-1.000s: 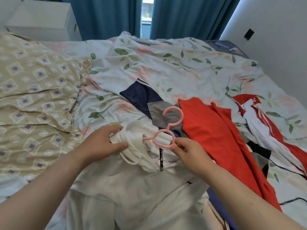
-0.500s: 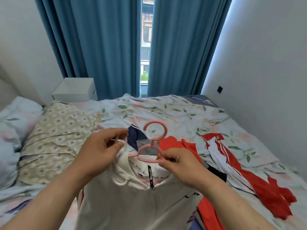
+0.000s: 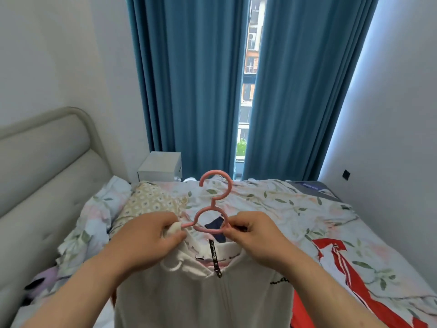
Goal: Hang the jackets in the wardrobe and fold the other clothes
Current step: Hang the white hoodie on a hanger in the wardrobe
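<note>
Head view: jacket [image 3: 201, 299] is now hanging clear of the bed [image 3: 283, 204], where it was lying flat a second ago. Hanger [image 3: 214, 209] is sitting in the collar, so it's probably ready to carry to the wardrobe, which is not in view. Left hand [image 3: 151, 237] is gripping collar fabric over the hanger's left arm, and right hand [image 3: 255, 235] is pinching the hanger's right side. Jacket is dangling between and below both hands.

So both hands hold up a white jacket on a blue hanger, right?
No, the head view shows the hanger is pink, not blue. The left hand and right hand do hold up the white jacket on it.
</note>
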`<state>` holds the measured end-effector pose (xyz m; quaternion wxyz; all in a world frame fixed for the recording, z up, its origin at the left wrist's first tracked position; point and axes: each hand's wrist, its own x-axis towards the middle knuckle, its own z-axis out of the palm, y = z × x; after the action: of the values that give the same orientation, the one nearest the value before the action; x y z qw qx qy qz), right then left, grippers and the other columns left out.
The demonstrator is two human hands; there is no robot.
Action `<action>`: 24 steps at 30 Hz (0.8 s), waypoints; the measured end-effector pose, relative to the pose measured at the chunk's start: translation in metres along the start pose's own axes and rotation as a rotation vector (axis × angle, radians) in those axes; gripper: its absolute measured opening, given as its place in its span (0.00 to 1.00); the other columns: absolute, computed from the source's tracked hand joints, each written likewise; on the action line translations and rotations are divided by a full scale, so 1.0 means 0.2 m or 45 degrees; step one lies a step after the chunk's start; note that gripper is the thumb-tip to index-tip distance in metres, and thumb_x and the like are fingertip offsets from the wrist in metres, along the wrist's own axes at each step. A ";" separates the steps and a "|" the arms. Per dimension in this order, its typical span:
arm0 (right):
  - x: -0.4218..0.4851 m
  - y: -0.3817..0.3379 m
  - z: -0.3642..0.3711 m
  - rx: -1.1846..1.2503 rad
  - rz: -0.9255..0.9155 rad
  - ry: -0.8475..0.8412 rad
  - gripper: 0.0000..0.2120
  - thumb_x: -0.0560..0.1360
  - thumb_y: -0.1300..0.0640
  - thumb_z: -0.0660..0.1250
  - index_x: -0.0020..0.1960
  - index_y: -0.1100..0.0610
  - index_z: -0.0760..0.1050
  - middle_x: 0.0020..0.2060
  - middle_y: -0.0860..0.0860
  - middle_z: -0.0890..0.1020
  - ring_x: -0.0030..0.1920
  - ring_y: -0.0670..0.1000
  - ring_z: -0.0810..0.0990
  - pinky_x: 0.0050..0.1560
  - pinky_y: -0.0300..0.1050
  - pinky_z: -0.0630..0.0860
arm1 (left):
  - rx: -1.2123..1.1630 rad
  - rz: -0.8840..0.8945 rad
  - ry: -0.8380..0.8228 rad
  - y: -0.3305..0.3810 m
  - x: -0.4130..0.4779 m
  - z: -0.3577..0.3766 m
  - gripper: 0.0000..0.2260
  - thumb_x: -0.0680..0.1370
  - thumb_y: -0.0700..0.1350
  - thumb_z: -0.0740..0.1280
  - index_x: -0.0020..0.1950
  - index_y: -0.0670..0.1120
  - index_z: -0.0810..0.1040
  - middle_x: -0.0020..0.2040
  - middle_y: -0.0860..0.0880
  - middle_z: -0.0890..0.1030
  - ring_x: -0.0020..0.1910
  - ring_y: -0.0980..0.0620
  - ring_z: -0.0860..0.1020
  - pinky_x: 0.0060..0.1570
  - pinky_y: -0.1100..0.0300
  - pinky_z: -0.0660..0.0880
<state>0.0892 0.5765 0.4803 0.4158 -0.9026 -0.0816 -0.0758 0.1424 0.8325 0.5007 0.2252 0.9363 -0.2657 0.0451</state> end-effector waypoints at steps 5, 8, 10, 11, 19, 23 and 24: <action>0.03 -0.25 -0.11 -0.215 -0.112 0.126 0.12 0.77 0.50 0.68 0.34 0.47 0.76 0.32 0.44 0.75 0.33 0.44 0.70 0.36 0.43 0.66 | 0.133 0.094 0.188 0.00 -0.12 -0.25 0.15 0.73 0.64 0.61 0.45 0.55 0.80 0.41 0.60 0.78 0.42 0.60 0.75 0.41 0.61 0.72; 0.03 -0.37 -0.19 -0.309 -0.138 0.233 0.14 0.77 0.50 0.68 0.34 0.47 0.74 0.32 0.42 0.74 0.34 0.44 0.70 0.35 0.40 0.65 | 0.270 0.144 0.548 -0.03 -0.28 -0.38 0.11 0.73 0.58 0.62 0.38 0.53 0.78 0.33 0.58 0.76 0.32 0.55 0.74 0.30 0.66 0.63; 0.03 -0.45 -0.24 -0.292 -0.138 0.298 0.14 0.77 0.51 0.68 0.34 0.49 0.73 0.31 0.48 0.73 0.32 0.45 0.69 0.36 0.43 0.65 | 0.236 0.020 0.530 -0.03 -0.34 -0.43 0.12 0.75 0.57 0.63 0.35 0.53 0.78 0.28 0.57 0.76 0.29 0.58 0.73 0.27 0.65 0.64; 0.03 -0.49 -0.25 -0.270 -0.144 0.309 0.14 0.78 0.51 0.68 0.34 0.51 0.74 0.32 0.51 0.73 0.31 0.45 0.67 0.36 0.44 0.65 | 0.209 -0.004 0.479 -0.03 -0.35 -0.44 0.11 0.76 0.56 0.65 0.36 0.54 0.79 0.29 0.58 0.78 0.30 0.59 0.74 0.28 0.63 0.67; 0.04 -0.77 -0.21 -0.206 -0.275 0.248 0.07 0.77 0.54 0.69 0.41 0.53 0.81 0.30 0.43 0.73 0.33 0.43 0.69 0.36 0.34 0.67 | 0.207 0.146 0.362 0.09 -0.17 -0.65 0.18 0.71 0.67 0.61 0.54 0.60 0.75 0.49 0.59 0.79 0.50 0.55 0.76 0.46 0.60 0.72; 0.13 -0.86 -0.19 -0.205 -0.299 0.208 0.08 0.78 0.53 0.68 0.43 0.55 0.81 0.30 0.43 0.72 0.32 0.43 0.68 0.36 0.35 0.65 | 0.354 0.109 0.481 0.01 -0.05 -0.72 0.17 0.78 0.63 0.58 0.37 0.53 0.67 0.33 0.57 0.73 0.35 0.57 0.71 0.30 0.62 0.59; 0.15 -0.88 -0.19 -0.186 -0.304 0.209 0.08 0.78 0.52 0.68 0.44 0.55 0.81 0.30 0.45 0.72 0.32 0.43 0.68 0.36 0.37 0.66 | 0.369 0.102 0.537 -0.01 -0.02 -0.74 0.17 0.78 0.63 0.58 0.36 0.53 0.67 0.32 0.56 0.73 0.33 0.57 0.71 0.29 0.62 0.58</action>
<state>0.0778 0.6635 0.6413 0.3422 -0.9052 -0.1482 -0.2039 0.1447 0.9030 0.6319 0.1370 0.9174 -0.2407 0.2858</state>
